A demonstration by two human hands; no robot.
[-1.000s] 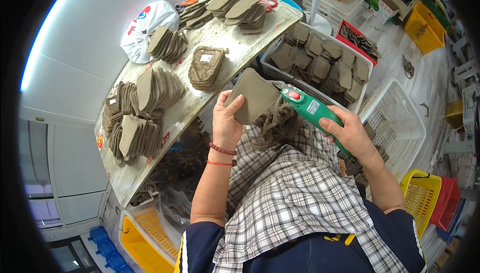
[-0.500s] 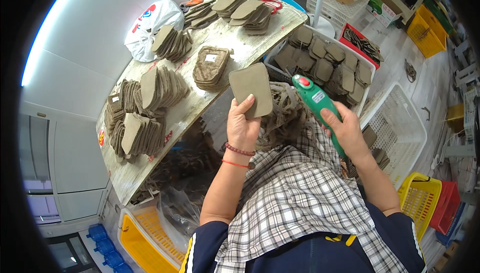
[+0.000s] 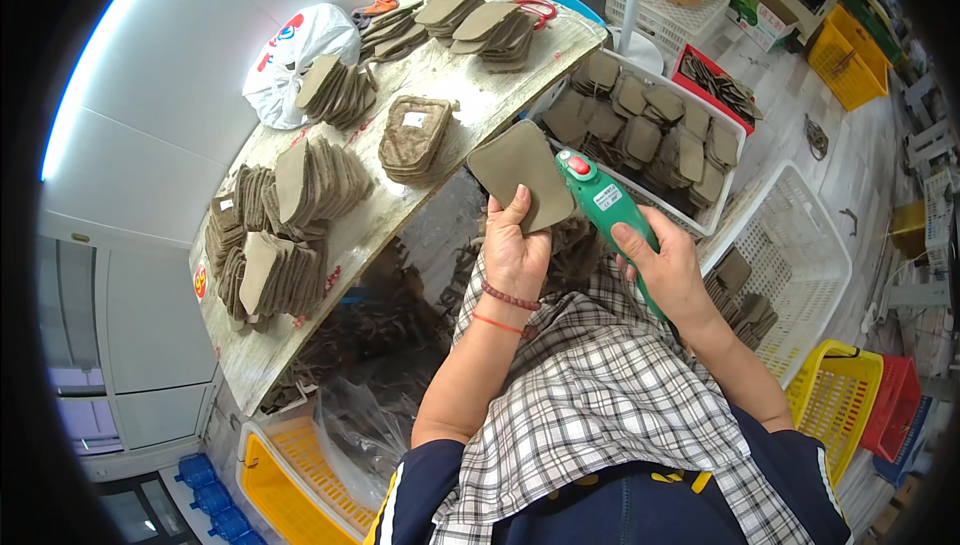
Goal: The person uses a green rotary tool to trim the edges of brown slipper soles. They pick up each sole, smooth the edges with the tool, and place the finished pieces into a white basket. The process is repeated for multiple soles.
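My left hand (image 3: 517,250) pinches a flat khaki fabric pad (image 3: 522,175) with rounded corners, thumb on its face and fingers behind. In my right hand (image 3: 662,265) is a green hand-held electric cutter (image 3: 606,201) with a red button near its head. The cutter's head lies right at the pad's right edge; its working tip is hidden, so I cannot tell whether it touches. A tangle of brown fabric scraps (image 3: 580,250) rests on my plaid apron (image 3: 590,375), below the pad.
The worn table (image 3: 350,200) at left carries several pad stacks (image 3: 310,185), a bound pad bundle (image 3: 415,135) and a white plastic bag (image 3: 300,60). At right stand a white crate of pads (image 3: 640,115), another white crate (image 3: 800,255) and a yellow basket (image 3: 840,395). Scraps (image 3: 370,345) lie under the table.
My left hand has brought the pad to the right, tilting it. My right hand has shifted the cutter slightly left, so pad edge and cutter head are now close together.
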